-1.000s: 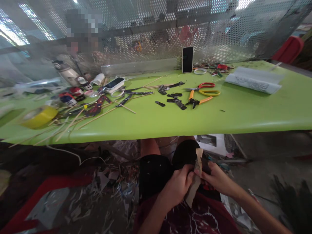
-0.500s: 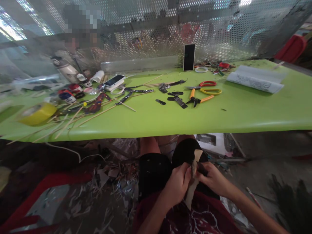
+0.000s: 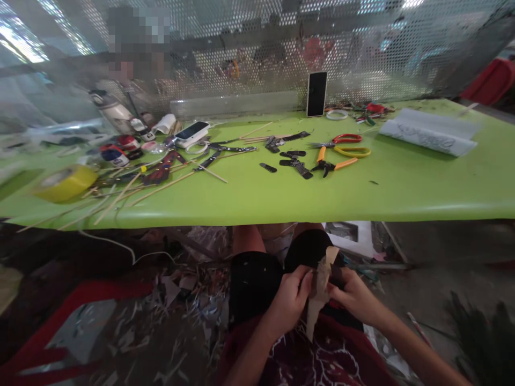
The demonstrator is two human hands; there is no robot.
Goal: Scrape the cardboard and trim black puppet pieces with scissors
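Over my lap, both hands are closed on a tan, torn-edged strip of paper [image 3: 318, 300] that hangs down between them. My left hand [image 3: 288, 303] pinches at its left side, thumb on top. My right hand [image 3: 356, 297] grips from the other side, where a dark flat piece [image 3: 336, 276] shows beside the strip. Whether the dark piece is joined to the paper I cannot tell. My fingers hide part of both. On the table ahead lie red-and-yellow-handled scissors [image 3: 348, 139], orange-handled cutters [image 3: 325, 167] and small dark cut pieces [image 3: 300, 167].
The green table [image 3: 241, 201] spans the view ahead. Thin sticks [image 3: 164, 187], yellow tape [image 3: 66, 183] and a phone [image 3: 193, 133] lie left; another phone [image 3: 317, 94] stands at the back. Rolled paper [image 3: 428, 134] is at right. A red chair [image 3: 80, 300] and scraps are on the floor.
The paper strip has turned to show more of its broad face between my hands. My left hand has shifted slightly left; both hands keep their hold. The view has moved a little.
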